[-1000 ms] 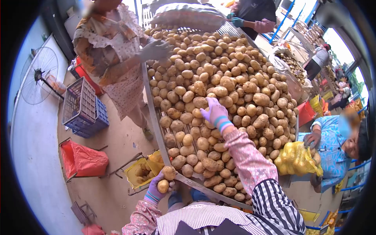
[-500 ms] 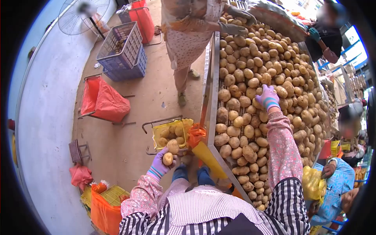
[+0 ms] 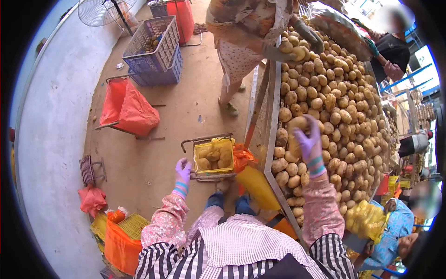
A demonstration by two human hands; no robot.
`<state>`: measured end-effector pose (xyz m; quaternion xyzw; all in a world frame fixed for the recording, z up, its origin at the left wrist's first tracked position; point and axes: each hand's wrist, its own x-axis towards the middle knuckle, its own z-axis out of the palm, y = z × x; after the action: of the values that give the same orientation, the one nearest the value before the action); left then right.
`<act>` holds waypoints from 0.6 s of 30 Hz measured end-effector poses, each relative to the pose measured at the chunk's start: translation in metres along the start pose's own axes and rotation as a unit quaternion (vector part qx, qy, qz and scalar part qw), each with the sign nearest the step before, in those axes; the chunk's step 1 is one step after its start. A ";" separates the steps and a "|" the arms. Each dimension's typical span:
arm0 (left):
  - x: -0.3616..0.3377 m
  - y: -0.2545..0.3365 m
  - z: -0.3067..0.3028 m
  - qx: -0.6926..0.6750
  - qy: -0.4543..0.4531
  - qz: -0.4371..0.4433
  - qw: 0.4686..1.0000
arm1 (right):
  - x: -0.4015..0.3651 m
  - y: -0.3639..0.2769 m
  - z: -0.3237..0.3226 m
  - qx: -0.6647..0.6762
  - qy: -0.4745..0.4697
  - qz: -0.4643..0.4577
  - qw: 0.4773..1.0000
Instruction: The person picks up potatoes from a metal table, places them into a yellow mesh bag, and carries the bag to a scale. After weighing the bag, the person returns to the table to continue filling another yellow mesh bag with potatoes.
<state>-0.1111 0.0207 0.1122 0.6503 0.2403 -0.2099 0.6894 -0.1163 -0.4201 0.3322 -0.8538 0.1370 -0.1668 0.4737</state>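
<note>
My left hand (image 3: 183,171), in a purple glove with a striped cuff, hangs just left of a yellow mesh bag (image 3: 230,160) held open on a metal frame (image 3: 211,176). Its fingers are loosely bent and apart, with no potato visible in them. Several potatoes (image 3: 213,156) lie inside the bag. Over the left part of the sorting table, my right hand (image 3: 310,142) has its fingers curled round a potato (image 3: 298,123), slightly blurred. A heap of loose potatoes (image 3: 344,116) covers the slatted table beneath and beyond it.
A metal table edge (image 3: 274,116) runs along my right. Opposite, a co-worker's gloved hands (image 3: 283,53) handle potatoes. Blue crates (image 3: 155,58), a red bag on a stand (image 3: 127,109) and an orange bag (image 3: 121,246) stand leftward. Another person (image 3: 390,223) holds a yellow sack (image 3: 367,218).
The two potatoes have left my left hand, which has moved slightly left and up. My right hand has drawn back toward me and left with a potato. The co-worker has taken up potatoes.
</note>
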 end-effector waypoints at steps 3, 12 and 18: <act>0.016 0.007 0.009 0.162 0.034 0.051 0.985 | -0.047 -0.014 0.090 0.126 -0.146 0.134 0.972; 0.070 -0.012 0.012 0.541 -0.020 0.046 0.839 | -0.112 0.077 0.254 0.098 -0.119 0.336 0.929; 0.093 -0.033 -0.002 0.468 -0.103 -0.053 0.876 | -0.157 0.062 0.217 0.081 -0.167 0.321 0.929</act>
<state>-0.0567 0.0232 0.0299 0.8578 0.0758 -0.4001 0.3136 -0.1738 -0.2249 0.1472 -0.7384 0.3086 0.1284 0.5857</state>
